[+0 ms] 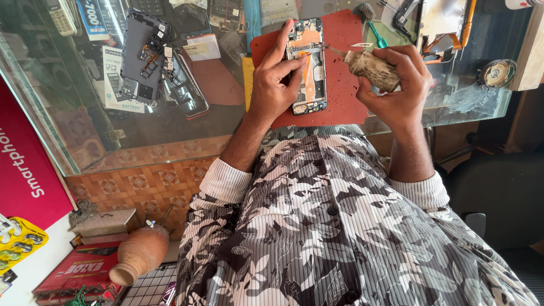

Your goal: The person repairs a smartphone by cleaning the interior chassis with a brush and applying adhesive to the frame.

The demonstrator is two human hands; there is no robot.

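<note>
An opened phone (309,68) with its back cover off lies on a red mat (345,96) on the glass counter. My left hand (275,79) rests on the phone's left side, fingers laid across its exposed boards and orange flex strip. My right hand (396,85) grips a small grubby bottle (371,69), tilted so that its thin nozzle points at the upper right edge of the phone.
Other dismantled phones (148,56) and parts lie on the glass counter (85,130) at the left. A green-handled brush (371,25), tweezers (360,45) and tools sit beyond the mat. A clay pot (139,255) and boxes stand on the floor at lower left.
</note>
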